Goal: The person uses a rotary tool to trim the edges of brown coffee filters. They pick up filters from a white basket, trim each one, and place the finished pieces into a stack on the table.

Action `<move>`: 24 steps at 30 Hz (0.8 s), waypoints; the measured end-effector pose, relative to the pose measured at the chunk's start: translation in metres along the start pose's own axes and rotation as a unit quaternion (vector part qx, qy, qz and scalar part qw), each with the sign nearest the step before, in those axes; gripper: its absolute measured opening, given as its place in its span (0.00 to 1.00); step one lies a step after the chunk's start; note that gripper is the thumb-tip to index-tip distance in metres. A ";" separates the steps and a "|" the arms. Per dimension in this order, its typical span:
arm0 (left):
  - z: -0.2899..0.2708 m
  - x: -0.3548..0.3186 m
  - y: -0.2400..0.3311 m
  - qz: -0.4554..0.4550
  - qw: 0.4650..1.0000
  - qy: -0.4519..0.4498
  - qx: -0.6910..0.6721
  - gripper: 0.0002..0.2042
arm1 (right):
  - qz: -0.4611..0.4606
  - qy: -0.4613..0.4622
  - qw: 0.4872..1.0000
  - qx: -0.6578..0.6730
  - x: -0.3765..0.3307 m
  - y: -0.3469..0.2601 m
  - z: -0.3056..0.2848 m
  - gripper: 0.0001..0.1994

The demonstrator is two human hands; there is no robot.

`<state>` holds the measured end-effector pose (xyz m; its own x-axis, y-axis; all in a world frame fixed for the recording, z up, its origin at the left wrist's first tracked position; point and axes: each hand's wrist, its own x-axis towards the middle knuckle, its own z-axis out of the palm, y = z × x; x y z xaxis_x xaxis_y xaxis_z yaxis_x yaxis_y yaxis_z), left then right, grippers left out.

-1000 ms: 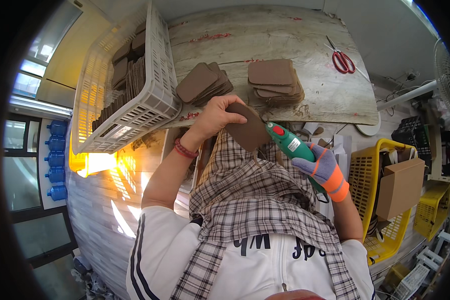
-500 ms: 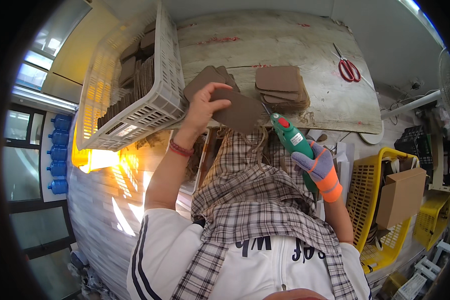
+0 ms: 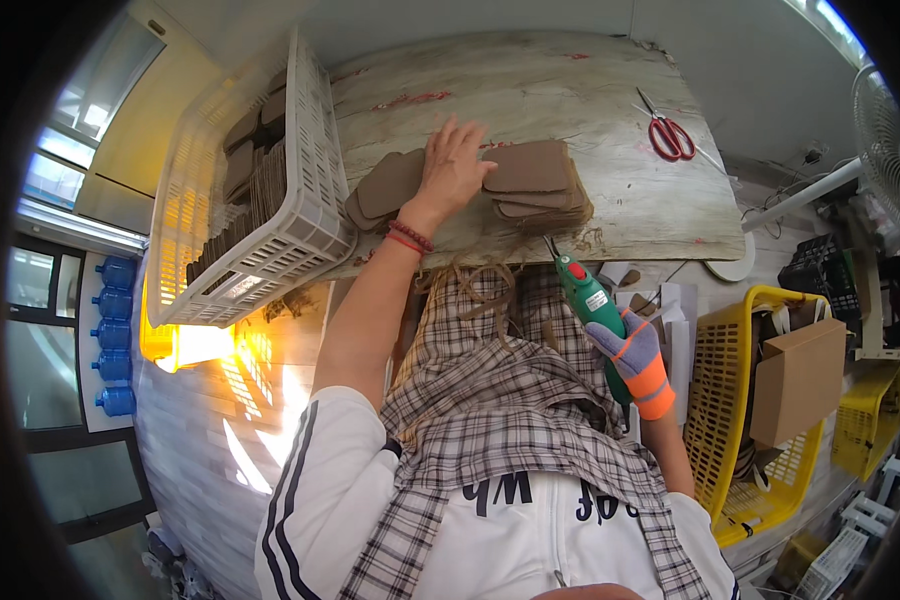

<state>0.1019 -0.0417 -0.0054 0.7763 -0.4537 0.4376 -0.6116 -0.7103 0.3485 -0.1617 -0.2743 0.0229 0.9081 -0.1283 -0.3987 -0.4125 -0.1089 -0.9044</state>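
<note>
My left hand (image 3: 455,172), bare with red bracelets, reaches over the worktable. Its fingers are stretched out, and the thumb side meets the left edge of a stack of brown rounded flat pieces (image 3: 526,168). Under and beside the wrist lies a smaller, fanned pile of similar brown pieces (image 3: 382,188). My right hand (image 3: 625,345), in a grey and orange glove, is closed round a green handheld power tool (image 3: 582,288) with a red button. The tool's thin forked metal tip points at the table's front edge, just below the stack.
A white plastic crate (image 3: 310,190) full of brown pieces stands at the table's left. Red-handled scissors (image 3: 670,138) lie on the worktable (image 3: 510,85) at right. A yellow basket (image 3: 715,400) holding a cardboard box (image 3: 798,382) stands beside me, with a fan (image 3: 888,145) beyond.
The brown piece that my left hand held is no longer in it; the hand has moved up and right to the stack. The power tool has shifted slightly down, away from that piece.
</note>
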 end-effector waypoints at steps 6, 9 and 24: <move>0.011 0.016 0.005 -0.075 0.984 -0.126 -0.101 0.20 | 0.007 0.005 0.999 0.040 -0.006 0.012 -0.004 0.19; -0.003 0.013 0.018 -0.080 0.984 -0.079 -0.141 0.15 | 0.002 0.014 1.000 0.006 -0.006 0.008 -0.005 0.19; -0.012 -0.027 0.111 -0.251 0.329 0.179 -0.893 0.18 | -0.067 0.072 0.991 0.085 0.012 -0.029 0.011 0.17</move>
<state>0.0113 -0.1014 0.0311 0.9755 -0.2017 -0.0879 0.2173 0.9456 0.2422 -0.1380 -0.2621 0.0423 0.9292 -0.2645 -0.2580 -0.2588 0.0323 -0.9654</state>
